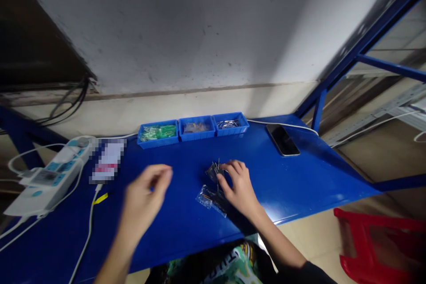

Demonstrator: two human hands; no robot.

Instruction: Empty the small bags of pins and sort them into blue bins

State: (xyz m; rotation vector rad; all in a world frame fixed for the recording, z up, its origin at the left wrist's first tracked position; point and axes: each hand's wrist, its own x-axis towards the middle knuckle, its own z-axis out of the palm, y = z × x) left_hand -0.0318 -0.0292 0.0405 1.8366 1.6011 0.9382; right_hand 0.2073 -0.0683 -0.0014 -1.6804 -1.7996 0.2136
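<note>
Thin metal pins (218,167) bunched between thumb and fingers of the right hand (238,182), over the middle of the blue desk (186,222), near clear plastic packets (205,197), left hand (146,191) blurred and curled, impossible to tell if holding anything, blue bins (199,135) in a row behind, dark phone (282,140) at right.

On the table (299,177), three bins (198,135) stand behind packets (205,197)
</note>
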